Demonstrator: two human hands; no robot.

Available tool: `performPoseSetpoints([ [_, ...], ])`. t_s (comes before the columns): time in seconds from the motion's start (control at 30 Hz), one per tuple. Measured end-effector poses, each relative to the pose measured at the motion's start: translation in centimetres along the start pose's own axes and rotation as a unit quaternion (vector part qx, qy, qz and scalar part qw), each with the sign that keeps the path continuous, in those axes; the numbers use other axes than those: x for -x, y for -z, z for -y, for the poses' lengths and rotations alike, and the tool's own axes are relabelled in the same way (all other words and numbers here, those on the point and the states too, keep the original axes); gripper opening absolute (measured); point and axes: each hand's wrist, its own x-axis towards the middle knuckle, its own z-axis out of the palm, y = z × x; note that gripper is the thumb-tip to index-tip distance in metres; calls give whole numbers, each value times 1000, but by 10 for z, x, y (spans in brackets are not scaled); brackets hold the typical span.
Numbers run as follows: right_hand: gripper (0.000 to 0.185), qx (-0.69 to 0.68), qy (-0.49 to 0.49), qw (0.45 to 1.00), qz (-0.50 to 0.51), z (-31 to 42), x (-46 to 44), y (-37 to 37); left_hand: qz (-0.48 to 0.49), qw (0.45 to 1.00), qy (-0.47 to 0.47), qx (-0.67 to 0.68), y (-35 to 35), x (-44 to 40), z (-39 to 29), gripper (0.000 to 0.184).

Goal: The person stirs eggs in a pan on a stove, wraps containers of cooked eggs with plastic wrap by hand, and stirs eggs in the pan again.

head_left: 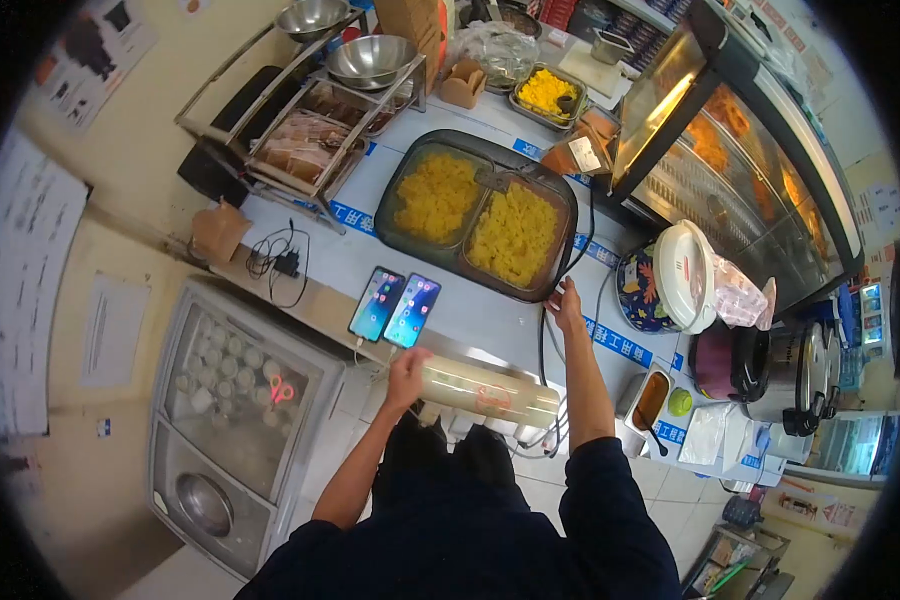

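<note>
My left hand [407, 378] is closed around the left end of a long cream-coloured cylinder [492, 393] with a red print, held level in front of my body. Whether it is a roll or a stack of something I cannot tell. My right hand [568, 306] is at the near right corner of a dark two-compartment pan [395, 232], beside a black cable [543, 345]. Its fingers look bent together, but what they grip is unclear. Yellow food [435, 195] fills the left compartment, and more yellow food [513, 233] fills the right one.
Two lit phones [377, 303] [412, 311] lie by the counter's near edge. A food warmer [740, 150], a patterned pot [660, 280] and a sauce tray [651, 400] stand to the right. Left are a metal rack [320, 190] and a glass-topped freezer [235, 400].
</note>
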Motion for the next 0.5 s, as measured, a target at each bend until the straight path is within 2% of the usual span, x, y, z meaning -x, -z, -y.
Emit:
performPoseSetpoints([
  [0.1, 52, 59, -52, 997, -15, 10, -23, -6, 108, 993, 35, -24, -21, -28, 1, 27],
  [0.13, 52, 60, -56, 996, -22, 18, -18, -12, 114, 992, 41, -22, -24, -36, 6, 27],
  [0.2, 46, 7, -107, 993, -42, 25, -18, -13, 144, 983, -17, -109, -29, -48, 6, 30],
  [0.23, 38, -6, -112, 992, -61, 29, -18, -15, 187, 970, -4, -156, -22, -56, 6, 35],
  [0.27, 38, -1, -113, 992, -63, 30, -21, -16, 186, 971, -1, -152, -15, -64, -13, 35],
  [0.33, 35, -109, 8, 986, -127, 29, -29, -25, 241, 889, 98, -377, 4, -93, -63, 38],
  [0.37, 36, -163, 19, 977, -135, 41, -22, -34, 199, 917, 121, -325, 12, -114, -59, 41],
  [0.4, 31, -174, 20, 981, -87, 43, -26, -23, 155, 939, 143, -273, 19, -138, -52, 43],
  [0.43, 31, -169, 30, 982, -74, 50, -19, -27, 67, 972, 149, -167, 25, -166, -29, 47],
  [0.47, 30, -164, 40, 984, -63, 67, -1, -36, -22, 986, 153, -59, 26, -192, -5, 51],
  [0.5, 29, -169, 48, 981, -81, 83, 19, -53, -98, 975, 197, 34, 22, -219, 5, 55],
])
